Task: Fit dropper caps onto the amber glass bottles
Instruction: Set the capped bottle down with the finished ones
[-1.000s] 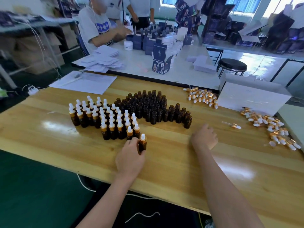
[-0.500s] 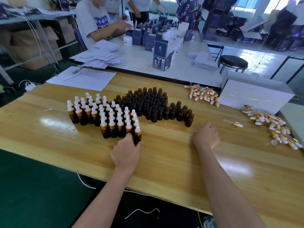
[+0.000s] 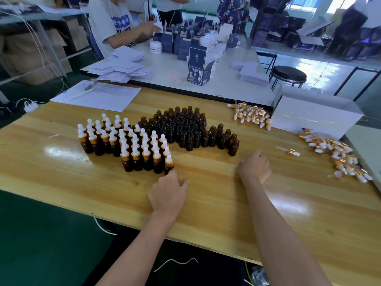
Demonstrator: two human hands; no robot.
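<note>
Head view: the left hand (image 3: pixel 168 191) was laid palm down on the pale wooden table (image 3: pixel 61 182), thumb spread and fingers relaxed, at the foot of the frontmost capped amber glass bottle (image 3: pixel 169 164). The right hand (image 3: pixel 255 167) was rested near the uncapped amber glass bottles (image 3: pixel 185 129) with fingers curled under; whether anything was held could not be told. Gold-and-white dropper caps (image 3: pixel 252 116) were heaped in 2 piles further right.

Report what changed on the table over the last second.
The left hand slid the capped bottle it gripped forward and left, onto the corner of the capped group, then drew back to its base. The right hand, the uncapped bottles and the lone dropper cap stayed put.
</note>
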